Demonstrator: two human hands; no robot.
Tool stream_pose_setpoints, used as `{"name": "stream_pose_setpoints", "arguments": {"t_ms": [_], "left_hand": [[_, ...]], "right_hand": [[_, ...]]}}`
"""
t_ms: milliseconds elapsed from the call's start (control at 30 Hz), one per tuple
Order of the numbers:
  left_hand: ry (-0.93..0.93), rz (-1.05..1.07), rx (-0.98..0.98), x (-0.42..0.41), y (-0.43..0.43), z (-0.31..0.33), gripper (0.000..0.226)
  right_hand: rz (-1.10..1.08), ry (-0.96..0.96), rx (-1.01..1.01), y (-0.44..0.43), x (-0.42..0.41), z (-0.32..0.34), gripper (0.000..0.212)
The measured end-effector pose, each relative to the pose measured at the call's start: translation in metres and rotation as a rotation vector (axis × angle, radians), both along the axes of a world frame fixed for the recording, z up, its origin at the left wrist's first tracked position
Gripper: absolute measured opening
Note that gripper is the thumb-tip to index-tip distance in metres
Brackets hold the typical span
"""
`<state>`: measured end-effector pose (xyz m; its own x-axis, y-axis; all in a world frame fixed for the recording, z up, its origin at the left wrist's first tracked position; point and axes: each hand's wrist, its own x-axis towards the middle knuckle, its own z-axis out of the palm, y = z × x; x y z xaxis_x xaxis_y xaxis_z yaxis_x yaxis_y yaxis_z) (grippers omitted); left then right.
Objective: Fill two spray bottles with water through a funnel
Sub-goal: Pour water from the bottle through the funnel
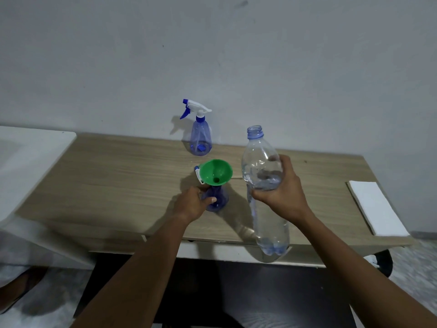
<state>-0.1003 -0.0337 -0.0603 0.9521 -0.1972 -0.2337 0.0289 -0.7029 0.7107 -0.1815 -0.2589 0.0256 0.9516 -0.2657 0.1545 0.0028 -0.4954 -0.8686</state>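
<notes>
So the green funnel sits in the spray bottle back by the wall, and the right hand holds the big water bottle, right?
Not quite. The head view shows the green funnel in the near spray bottle, gripped by the left hand; the back spray bottle has its trigger head on. The right hand does hold the big water bottle.

A single wide-angle view from the person's head looks forward and steeply down onto the light wood-grain table (118, 176), facing the plain grey wall (212, 55) behind it. It sits close: both forearms enter from the bottom edge, with the left hand (192, 203) and right hand (281, 192) mid-frame.
</notes>
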Motion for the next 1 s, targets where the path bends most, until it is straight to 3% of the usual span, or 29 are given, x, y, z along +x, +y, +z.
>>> {"name": "stream_pose_setpoints", "arguments": {"t_ms": [100,367,1000], "left_hand": [[0.011,0.023,0.002,-0.001,0.000,0.002,0.030],[0.009,0.002,-0.016,-0.002,-0.001,0.006,0.025],[0.030,0.005,-0.026,-0.004,0.001,0.007,0.037]], "right_hand": [[0.049,0.063,-0.043,-0.002,0.001,0.006,0.079],[0.216,0.211,-0.141,-0.009,0.002,0.021,0.074],[0.339,0.457,-0.428,-0.016,0.015,0.040,0.076]]}}
